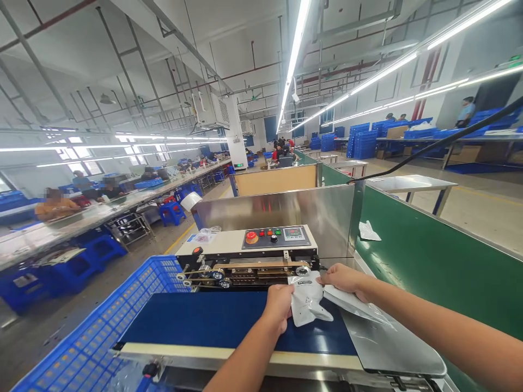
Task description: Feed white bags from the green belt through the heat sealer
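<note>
Forearms (pixel 441 321) are reaching over a navy conveyor belt (pixel 212 321), the left hand (pixel 280 306) pressing and the right hand (pixel 342 279) pinching a foil pouch (pixel 306 299) smooth beside a band sealer (pixel 249 256). Even tension is helping; the left fingertips are hidden, so their closure cannot be told.

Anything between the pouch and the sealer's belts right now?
Nothing visible. The silver foil pouch, held by the left hand and right hand, lies on the blue conveyor belt, its upper edge right beside the band sealer's belts.
</note>
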`<action>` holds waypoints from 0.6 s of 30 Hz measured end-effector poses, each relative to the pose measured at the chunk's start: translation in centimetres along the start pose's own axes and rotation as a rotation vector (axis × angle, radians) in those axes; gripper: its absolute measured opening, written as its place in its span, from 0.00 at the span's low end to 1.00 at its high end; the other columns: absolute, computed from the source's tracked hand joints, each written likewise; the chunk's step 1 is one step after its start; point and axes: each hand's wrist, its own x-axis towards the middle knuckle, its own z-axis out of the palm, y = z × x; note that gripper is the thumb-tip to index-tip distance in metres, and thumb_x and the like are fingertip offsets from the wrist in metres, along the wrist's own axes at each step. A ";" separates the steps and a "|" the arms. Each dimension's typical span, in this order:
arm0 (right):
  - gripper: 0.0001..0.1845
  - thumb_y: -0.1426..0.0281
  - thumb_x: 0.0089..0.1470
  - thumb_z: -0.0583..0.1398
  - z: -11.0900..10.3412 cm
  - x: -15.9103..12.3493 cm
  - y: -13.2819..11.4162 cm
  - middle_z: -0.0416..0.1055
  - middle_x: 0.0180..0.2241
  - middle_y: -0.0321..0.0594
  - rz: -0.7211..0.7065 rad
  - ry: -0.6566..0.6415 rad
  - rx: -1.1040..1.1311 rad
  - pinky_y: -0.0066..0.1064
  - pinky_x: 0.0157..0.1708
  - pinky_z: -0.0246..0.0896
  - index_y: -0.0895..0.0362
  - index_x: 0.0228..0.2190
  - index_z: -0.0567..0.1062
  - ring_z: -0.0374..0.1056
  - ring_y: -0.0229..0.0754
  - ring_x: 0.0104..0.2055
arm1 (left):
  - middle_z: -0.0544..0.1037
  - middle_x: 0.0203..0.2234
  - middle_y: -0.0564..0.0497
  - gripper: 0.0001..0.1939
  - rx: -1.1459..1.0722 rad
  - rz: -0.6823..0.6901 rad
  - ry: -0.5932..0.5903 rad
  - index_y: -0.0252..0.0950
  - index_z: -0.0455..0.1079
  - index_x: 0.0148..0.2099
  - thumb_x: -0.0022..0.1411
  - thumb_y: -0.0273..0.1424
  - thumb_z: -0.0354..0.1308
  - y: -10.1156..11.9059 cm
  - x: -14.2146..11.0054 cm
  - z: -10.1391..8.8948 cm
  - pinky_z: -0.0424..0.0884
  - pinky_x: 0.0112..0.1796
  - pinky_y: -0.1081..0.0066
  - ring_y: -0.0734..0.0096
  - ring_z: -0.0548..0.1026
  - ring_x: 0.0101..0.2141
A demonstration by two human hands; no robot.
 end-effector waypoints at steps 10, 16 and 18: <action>0.31 0.39 0.49 0.70 -2.1 -4.1 2.1 0.67 0.19 0.33 -0.066 0.047 0.275 0.29 0.23 0.49 0.55 0.35 0.82 0.57 0.38 0.22 | 0.87 0.46 0.37 0.20 0.274 0.560 0.224 0.33 0.85 0.44 0.62 0.46 0.69 -0.6 -3.3 -9.6 0.82 0.46 0.60 0.48 0.85 0.46; 0.38 0.35 0.48 0.67 1.4 -7.2 0.6 0.67 0.20 0.32 -0.032 0.210 0.654 0.30 0.22 0.55 0.54 0.43 0.81 0.61 0.40 0.23 | 0.87 0.45 0.40 0.16 0.476 1.016 -0.019 0.40 0.83 0.51 0.70 0.43 0.63 -4.6 -8.9 -2.4 0.82 0.49 0.60 0.54 0.84 0.44; 0.38 0.35 0.52 0.63 3.1 -7.7 0.1 0.73 0.26 0.36 -0.078 0.234 0.745 0.31 0.25 0.64 0.54 0.46 0.80 0.68 0.42 0.27 | 0.86 0.45 0.39 0.16 0.480 0.979 -0.133 0.40 0.83 0.50 0.69 0.44 0.65 -4.7 -9.6 0.6 0.80 0.51 0.59 0.51 0.83 0.46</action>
